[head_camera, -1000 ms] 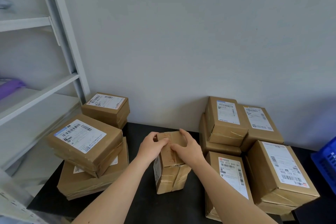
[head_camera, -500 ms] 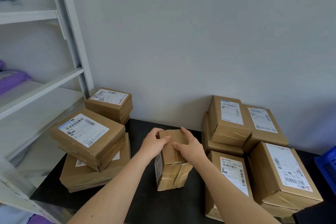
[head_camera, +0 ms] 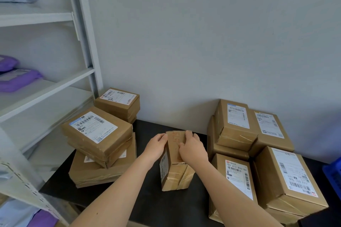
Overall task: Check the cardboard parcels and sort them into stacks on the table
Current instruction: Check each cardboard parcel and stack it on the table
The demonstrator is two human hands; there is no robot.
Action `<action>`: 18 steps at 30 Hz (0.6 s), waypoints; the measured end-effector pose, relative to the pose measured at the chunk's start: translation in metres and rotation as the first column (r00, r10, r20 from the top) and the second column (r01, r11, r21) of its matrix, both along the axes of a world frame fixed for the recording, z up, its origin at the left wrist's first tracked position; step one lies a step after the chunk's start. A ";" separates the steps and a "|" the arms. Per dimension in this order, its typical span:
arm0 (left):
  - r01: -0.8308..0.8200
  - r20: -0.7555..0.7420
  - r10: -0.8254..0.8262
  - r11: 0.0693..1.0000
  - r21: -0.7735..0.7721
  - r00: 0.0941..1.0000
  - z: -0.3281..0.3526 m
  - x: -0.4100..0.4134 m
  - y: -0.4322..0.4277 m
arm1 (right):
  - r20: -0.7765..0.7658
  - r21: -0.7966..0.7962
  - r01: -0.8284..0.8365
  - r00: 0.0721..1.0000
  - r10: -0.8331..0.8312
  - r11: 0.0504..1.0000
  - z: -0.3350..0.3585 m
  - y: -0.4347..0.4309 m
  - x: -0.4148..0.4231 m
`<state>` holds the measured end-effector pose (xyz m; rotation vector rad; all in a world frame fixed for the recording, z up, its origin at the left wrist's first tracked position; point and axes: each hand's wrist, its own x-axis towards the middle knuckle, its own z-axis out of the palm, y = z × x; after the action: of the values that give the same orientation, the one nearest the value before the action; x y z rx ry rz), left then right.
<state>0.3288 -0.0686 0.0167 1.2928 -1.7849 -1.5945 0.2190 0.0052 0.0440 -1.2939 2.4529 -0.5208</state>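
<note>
Head view: the upright parcel (head_camera: 175, 171) is still held midway between the table's (head_camera: 151, 199) side edges, its top gripped by the curled fingers of the left hand (head_camera: 156, 145) and right hand (head_camera: 191, 148), so checking apparently continues.

Small parcel (head_camera: 174, 173): top face largely covered by the left hand (head_camera: 156, 145) and right hand (head_camera: 191, 150) gripping it. Red handwriting there is faint and cannot be read. Its side label is seen at a steep angle, print unreadable.
Bottom box of left stack (head_camera: 103, 173): label mostly hidden under the box above.
Fine print on the shipping labels is too small to be made out.
Blue crate (head_camera: 333, 175) is cut off by the right edge, purple bags (head_camera: 18, 81) by the left.
</note>
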 end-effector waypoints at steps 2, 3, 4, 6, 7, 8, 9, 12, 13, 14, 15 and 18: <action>-0.016 0.007 0.016 1.000 0.009 1.000 0.000 0.004 0.002 | -0.048 0.059 0.010 0.999 -0.007 0.998 0.002 0.001 0.006; -0.021 0.017 0.021 1.000 0.003 1.000 -0.001 0.006 0.002 | -0.066 0.093 0.019 0.998 -0.013 0.995 0.003 0.002 0.007; -0.026 0.028 0.026 1.000 -0.007 0.999 0.000 0.008 0.002 | -0.073 0.120 0.027 0.997 -0.019 0.992 0.004 0.003 0.009; -0.029 0.039 0.030 0.999 -0.020 0.999 0.000 0.009 0.001 | -0.059 0.153 0.042 0.998 -0.033 0.987 0.006 0.004 0.010; -0.032 0.038 0.033 0.999 -0.023 0.999 0.001 0.010 0.001 | -0.043 0.157 0.050 0.998 -0.044 0.986 0.007 0.005 0.010; -0.034 0.036 0.035 0.999 -0.025 0.999 0.002 0.011 0.001 | -0.021 0.154 0.060 0.998 -0.057 0.986 0.008 0.006 0.008; -0.036 0.035 0.037 0.999 -0.024 0.999 0.002 0.011 0.002 | 0.010 0.146 0.075 0.997 -0.077 0.986 0.009 0.006 0.006; -0.059 0.023 0.060 0.998 -0.026 0.998 0.003 0.011 0.001 | 0.133 0.095 0.141 0.979 -0.153 0.985 0.014 0.010 -0.002; -0.072 0.022 0.073 0.997 -0.032 0.997 0.002 0.011 0.000 | 0.176 0.072 0.172 0.967 -0.182 0.982 0.014 0.012 -0.004; -0.088 0.026 0.089 0.995 -0.046 0.996 0.002 0.010 -0.001 | 0.218 0.045 0.204 0.953 -0.209 0.978 0.016 0.013 -0.006; -0.104 0.035 0.106 0.993 -0.064 0.994 0.003 0.009 -0.002 | 0.261 0.021 0.235 0.937 -0.232 0.972 0.016 0.015 -0.007; -0.143 0.045 0.147 0.986 -0.087 0.988 0.005 0.008 -0.003 | 0.379 -0.053 0.326 0.881 -0.283 0.944 0.020 0.018 -0.008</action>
<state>0.3373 -0.0721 0.0215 1.4014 -1.7256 -1.4058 0.2108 0.0231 0.0642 -0.7547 2.3359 -0.9089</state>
